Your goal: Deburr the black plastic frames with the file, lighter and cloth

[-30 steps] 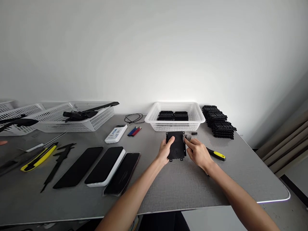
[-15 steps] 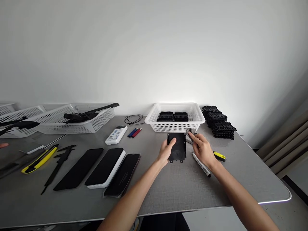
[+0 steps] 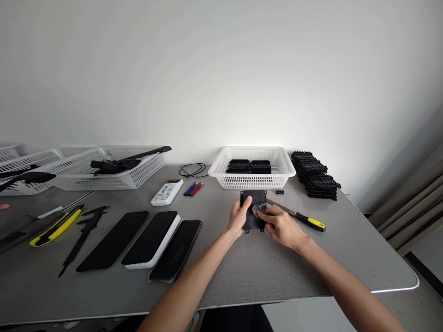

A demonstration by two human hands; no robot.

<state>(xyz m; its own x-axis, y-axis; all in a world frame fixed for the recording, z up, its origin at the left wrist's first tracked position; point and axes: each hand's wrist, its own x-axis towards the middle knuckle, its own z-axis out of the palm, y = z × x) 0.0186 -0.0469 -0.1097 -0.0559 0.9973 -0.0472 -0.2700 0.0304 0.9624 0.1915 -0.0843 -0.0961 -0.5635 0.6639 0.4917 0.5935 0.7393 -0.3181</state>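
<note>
A flat black plastic part [image 3: 254, 223] with small tabs at its edges is held up over the table by my left hand [image 3: 238, 217], thumb on its face. My right hand [image 3: 281, 226] presses a crumpled grey cloth [image 3: 259, 210] against the face of that part. Behind them stands a white basket [image 3: 254, 181] with stacked black parts [image 3: 238, 166] inside. A tool with a yellow and black handle [image 3: 315, 224] lies just right of my right hand, and a small black cap [image 3: 279, 192] is behind it.
Stacks of black parts [image 3: 320, 184] stand right of the basket. Leftward lie two lighters [image 3: 194, 189], a white power bank [image 3: 167, 192], a cable [image 3: 192, 170], three phone-like slabs [image 3: 150, 240], a caliper [image 3: 83, 235] and a yellow cutter [image 3: 57, 227]. More baskets [image 3: 93, 183] and another person's fingertips [image 3: 4, 206] are far left.
My right hand has moved left with the cloth, from beside the black part onto its face. The white marker seen beside my right hand earlier no longer shows. My left hand has hardly moved.
</note>
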